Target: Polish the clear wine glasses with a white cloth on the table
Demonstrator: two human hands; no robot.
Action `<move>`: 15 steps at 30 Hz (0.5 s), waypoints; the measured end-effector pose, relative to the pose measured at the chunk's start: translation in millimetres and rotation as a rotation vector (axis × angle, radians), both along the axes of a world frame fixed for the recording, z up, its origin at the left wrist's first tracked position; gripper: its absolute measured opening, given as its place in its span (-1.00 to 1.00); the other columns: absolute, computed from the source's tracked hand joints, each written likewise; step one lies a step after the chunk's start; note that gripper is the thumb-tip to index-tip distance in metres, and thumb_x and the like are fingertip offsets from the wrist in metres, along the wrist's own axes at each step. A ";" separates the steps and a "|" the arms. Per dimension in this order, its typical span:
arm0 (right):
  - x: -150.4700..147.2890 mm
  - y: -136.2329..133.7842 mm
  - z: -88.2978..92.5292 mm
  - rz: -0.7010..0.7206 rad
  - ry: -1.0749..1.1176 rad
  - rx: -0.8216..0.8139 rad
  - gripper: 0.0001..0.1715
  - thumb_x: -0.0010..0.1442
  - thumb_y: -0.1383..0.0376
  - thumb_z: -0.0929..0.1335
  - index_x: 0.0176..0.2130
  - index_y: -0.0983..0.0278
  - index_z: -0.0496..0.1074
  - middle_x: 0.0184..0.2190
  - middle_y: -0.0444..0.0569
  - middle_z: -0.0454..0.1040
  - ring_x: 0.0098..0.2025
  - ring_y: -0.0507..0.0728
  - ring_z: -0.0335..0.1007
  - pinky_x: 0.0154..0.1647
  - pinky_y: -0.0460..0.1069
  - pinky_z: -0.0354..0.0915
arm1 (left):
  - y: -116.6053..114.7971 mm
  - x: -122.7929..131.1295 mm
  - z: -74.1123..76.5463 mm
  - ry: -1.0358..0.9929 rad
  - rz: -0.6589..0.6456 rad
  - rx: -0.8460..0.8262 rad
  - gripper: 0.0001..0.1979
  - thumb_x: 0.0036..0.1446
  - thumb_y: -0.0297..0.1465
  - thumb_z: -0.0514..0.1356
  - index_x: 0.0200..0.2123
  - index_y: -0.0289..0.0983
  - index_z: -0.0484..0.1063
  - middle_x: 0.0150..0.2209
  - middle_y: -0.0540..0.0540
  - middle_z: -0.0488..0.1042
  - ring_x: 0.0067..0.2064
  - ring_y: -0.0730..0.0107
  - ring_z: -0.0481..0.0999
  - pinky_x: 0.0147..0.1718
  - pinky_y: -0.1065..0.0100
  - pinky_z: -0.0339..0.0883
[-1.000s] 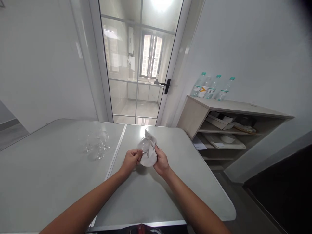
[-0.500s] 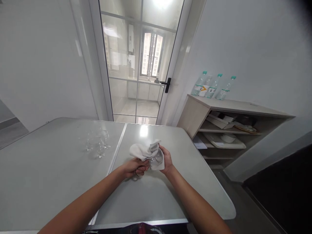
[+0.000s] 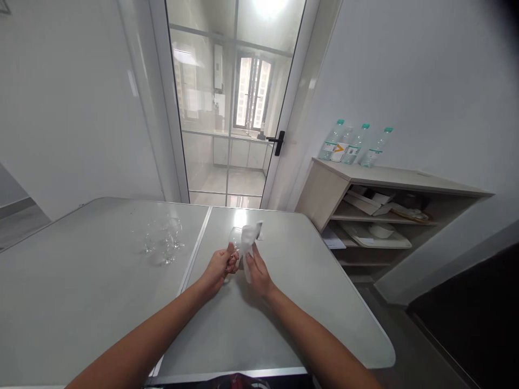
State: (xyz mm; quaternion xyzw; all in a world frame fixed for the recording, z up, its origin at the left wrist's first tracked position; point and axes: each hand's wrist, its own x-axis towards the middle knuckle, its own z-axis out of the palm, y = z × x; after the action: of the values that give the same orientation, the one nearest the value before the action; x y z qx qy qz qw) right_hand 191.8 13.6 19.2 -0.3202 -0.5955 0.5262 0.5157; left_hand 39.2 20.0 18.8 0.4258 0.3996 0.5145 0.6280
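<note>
A clear stemmed glass [image 3: 235,236] is upright above the table, with the fingers of my left hand [image 3: 222,265] closed round its lower part. Against the right side of its bowl lies a white cloth [image 3: 248,243], bunched and hanging down. My right hand [image 3: 258,271] grips that cloth, its thumb and fingers pressed on it. Part of the glass is hidden behind the cloth and my fingers. Several clear glasses [image 3: 165,243] stand close together on the left part of the grey table [image 3: 101,292]; their outlines are faint.
A metal seam [image 3: 194,248] divides the tabletop. Beyond it is a glass-paned door [image 3: 227,162] with a black handle [image 3: 278,142]. At the right, a wooden shelf unit [image 3: 324,189] carries several plastic bottles [image 3: 352,147] on top and trays inside.
The cloth has moved off the front of the glass to its right side and hangs more upright. The glass now shows beside it. My right hand has shifted left, and my left hand has turned slightly upward.
</note>
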 end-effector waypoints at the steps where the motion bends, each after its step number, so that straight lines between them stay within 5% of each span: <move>1: 2.3 0.1 2.0 -0.028 -0.128 0.133 -0.44 0.38 -0.01 0.27 0.27 0.09 0.35 0.19 0.03 0.43 0.33 0.26 0.20 0.38 0.21 0.07 | 0.3 0.3 -1.6 0.048 0.026 0.014 -0.40 0.11 0.19 0.18 -0.48 -0.29 0.32 -0.61 0.16 0.10 -0.61 0.62 0.04 -0.53 0.42 0.12; 4: 13.7 3.9 14.4 -0.074 -0.476 0.478 -0.48 0.40 0.15 0.24 0.30 0.06 0.34 0.29 0.03 0.34 0.36 0.31 0.11 0.39 0.27 -0.06 | 0.6 2.4 -7.1 0.271 0.080 0.057 -0.49 0.08 0.06 0.24 -0.54 -0.28 0.34 -0.64 0.11 0.16 -0.63 0.56 0.11 -0.59 0.42 0.03; 8: 30.5 12.0 30.8 -0.013 -0.728 0.652 -0.58 0.31 0.27 0.31 0.13 0.12 0.50 0.12 0.08 0.49 0.15 0.34 0.28 0.22 0.24 0.07 | -4.6 4.3 -7.3 0.506 0.072 0.260 -0.69 0.03 -0.21 0.30 -0.58 -0.28 0.36 -0.63 0.04 0.29 -0.55 0.48 0.19 -0.52 0.39 0.03; 11: 37.2 18.3 32.3 -0.035 -0.672 0.538 -0.83 0.25 0.29 0.35 -0.26 0.17 0.58 -0.25 -0.01 0.54 -0.18 0.21 0.34 -0.06 0.08 0.17 | -11.3 4.2 -2.2 0.803 0.012 0.490 -0.61 0.11 -0.23 0.27 -0.66 -0.27 0.29 -0.64 0.04 0.26 -0.52 0.48 0.16 -0.47 0.36 -0.03; 15: 36.2 25.3 24.0 -0.050 -0.301 0.094 -0.61 0.22 0.17 0.39 -0.59 0.24 0.42 -0.60 -0.17 0.30 -0.47 0.06 0.14 -0.36 -0.04 0.09 | -16.1 1.5 2.1 0.955 -0.021 0.572 -0.56 0.13 -0.16 0.31 -0.65 -0.27 0.31 -0.63 0.06 0.24 -0.53 0.48 0.15 -0.46 0.35 -0.06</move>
State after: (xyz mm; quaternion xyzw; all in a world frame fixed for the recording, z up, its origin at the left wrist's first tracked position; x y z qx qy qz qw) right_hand 228.0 38.9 43.2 -0.3856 -0.6818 0.4306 0.4483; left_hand 40.7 3.9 20.9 0.7690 0.4801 0.3461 0.2416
